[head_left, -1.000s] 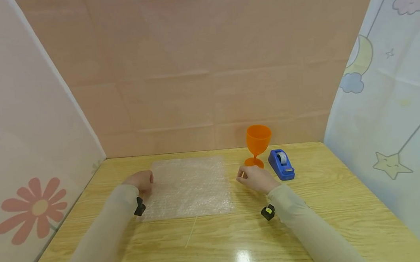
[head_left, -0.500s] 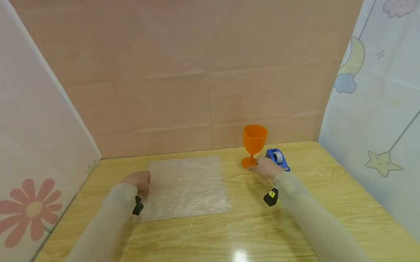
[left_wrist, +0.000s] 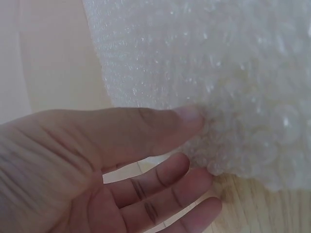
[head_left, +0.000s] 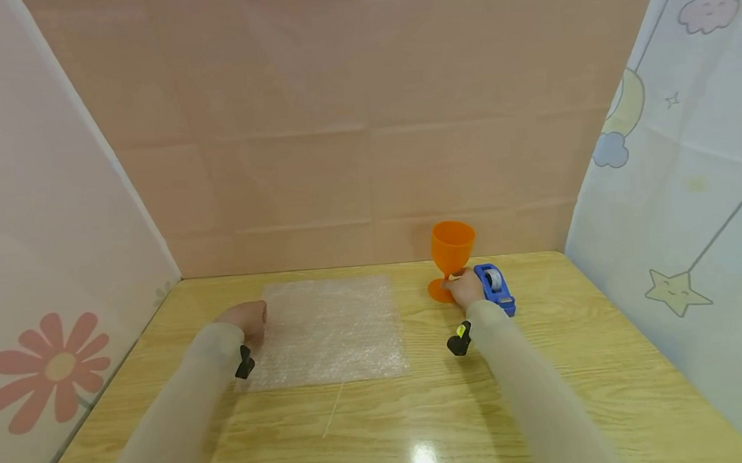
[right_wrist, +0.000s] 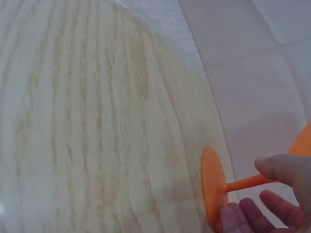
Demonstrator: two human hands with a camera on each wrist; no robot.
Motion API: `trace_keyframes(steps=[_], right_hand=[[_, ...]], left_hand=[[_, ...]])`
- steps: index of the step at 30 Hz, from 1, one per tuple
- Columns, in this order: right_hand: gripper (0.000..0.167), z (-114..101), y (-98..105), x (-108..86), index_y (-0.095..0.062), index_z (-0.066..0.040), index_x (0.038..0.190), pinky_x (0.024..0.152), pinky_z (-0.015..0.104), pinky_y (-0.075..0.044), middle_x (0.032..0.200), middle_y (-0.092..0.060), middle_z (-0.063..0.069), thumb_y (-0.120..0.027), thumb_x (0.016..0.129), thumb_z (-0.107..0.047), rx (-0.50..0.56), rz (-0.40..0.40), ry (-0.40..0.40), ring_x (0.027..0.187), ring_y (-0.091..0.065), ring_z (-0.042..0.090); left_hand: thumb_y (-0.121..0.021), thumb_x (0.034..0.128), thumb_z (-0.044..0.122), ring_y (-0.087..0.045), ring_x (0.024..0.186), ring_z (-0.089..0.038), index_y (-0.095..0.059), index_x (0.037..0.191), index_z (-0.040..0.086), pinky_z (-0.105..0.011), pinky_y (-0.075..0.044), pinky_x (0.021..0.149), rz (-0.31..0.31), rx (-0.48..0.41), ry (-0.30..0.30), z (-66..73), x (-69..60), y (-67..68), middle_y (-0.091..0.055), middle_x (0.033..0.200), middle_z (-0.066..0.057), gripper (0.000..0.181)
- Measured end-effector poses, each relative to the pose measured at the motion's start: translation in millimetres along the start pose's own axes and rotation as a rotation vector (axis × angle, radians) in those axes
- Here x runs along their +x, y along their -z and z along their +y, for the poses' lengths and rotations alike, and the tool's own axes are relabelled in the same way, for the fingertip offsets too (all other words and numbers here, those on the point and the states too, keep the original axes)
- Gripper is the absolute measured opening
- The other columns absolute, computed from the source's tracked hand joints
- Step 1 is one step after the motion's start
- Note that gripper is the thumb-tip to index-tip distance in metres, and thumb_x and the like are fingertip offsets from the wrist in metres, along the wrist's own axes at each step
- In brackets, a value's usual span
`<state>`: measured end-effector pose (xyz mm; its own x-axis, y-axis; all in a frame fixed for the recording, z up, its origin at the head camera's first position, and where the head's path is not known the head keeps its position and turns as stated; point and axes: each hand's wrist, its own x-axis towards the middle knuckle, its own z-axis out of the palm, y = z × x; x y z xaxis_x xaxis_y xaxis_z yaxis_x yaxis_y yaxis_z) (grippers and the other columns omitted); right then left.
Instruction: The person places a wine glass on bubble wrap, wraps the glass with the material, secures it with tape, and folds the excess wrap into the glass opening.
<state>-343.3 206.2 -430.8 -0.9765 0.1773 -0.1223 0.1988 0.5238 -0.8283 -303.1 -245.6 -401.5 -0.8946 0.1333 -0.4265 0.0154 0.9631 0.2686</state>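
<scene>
An orange plastic goblet (head_left: 453,245) stands upright at the back right of the table. My right hand (head_left: 466,286) is at its thin stem (right_wrist: 248,183), thumb on one side and curled fingers on the other; the fingers also lie close to the round foot (right_wrist: 214,187). A sheet of clear bubble wrap (head_left: 332,331) lies flat to the left. At its left edge is my left hand (head_left: 246,318), fingers loosely bent. In the left wrist view the thumb lies over the wrap's edge, with a gap between thumb and fingers; a firm pinch does not show.
Just right of the goblet stands a blue tape dispenser (head_left: 495,291) with a roll of tape, close beside my right hand. A thin pale strip (head_left: 333,410) lies in front of the wrap. A pink backdrop (head_left: 367,155) rises behind the wooden table (head_left: 381,434).
My right hand has moved forward from in front of the goblet to its stem. The goblet still stands on the table. My left hand stays at the wrap's edge.
</scene>
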Motion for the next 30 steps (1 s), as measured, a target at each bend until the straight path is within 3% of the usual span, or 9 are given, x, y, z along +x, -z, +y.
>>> trace_keyframes(steps=[8,17,22,30], right_hand=[[0.041,3.1,-5.8,4.3,-0.053,0.007,0.123,0.091,0.044,-0.049,0.111,-0.062,0.023,-0.064,0.09,-0.014,0.051,0.093,-0.004,0.098,-0.06,0.033],[0.037,8.0,-4.1,8.7,-0.058,0.006,0.119,0.068,0.024,-0.051,0.102,-0.067,0.018,-0.066,0.088,-0.013,0.109,0.077,-0.01,0.079,-0.062,0.018],[0.037,7.7,-4.1,8.0,-0.06,0.005,0.119,0.067,0.022,-0.053,0.102,-0.068,0.018,-0.067,0.088,-0.013,0.111,0.075,-0.003,0.077,-0.062,0.015],[0.037,-0.5,-1.8,2.1,-0.06,0.006,0.12,0.077,0.026,-0.055,0.113,-0.065,0.021,-0.067,0.089,-0.013,0.093,0.078,-0.015,0.083,-0.064,0.018]], left_hand=[[-0.063,0.0835,-0.005,-0.048,0.073,-0.023,-0.048,0.097,0.008,-0.03,-0.04,0.055,-0.002,-0.01,-0.008,-0.5,3.2,-0.8,-0.054,0.087,-0.009,0.023],[-0.063,0.0823,-0.006,-0.049,0.078,-0.024,-0.05,0.099,0.007,-0.03,-0.04,0.056,0.006,0.016,-0.002,0.5,0.1,0.1,-0.053,0.092,-0.009,0.025],[-0.062,0.0831,-0.005,-0.048,0.078,-0.024,-0.049,0.098,0.007,-0.03,-0.04,0.057,-0.001,0.012,0.001,-1.5,-0.9,0.0,-0.052,0.091,-0.009,0.023],[-0.062,0.0838,-0.005,-0.048,0.073,-0.022,-0.049,0.098,0.007,-0.03,-0.04,0.056,-0.007,-0.013,-0.006,-1.4,-0.3,1.3,-0.053,0.089,-0.009,0.023]])
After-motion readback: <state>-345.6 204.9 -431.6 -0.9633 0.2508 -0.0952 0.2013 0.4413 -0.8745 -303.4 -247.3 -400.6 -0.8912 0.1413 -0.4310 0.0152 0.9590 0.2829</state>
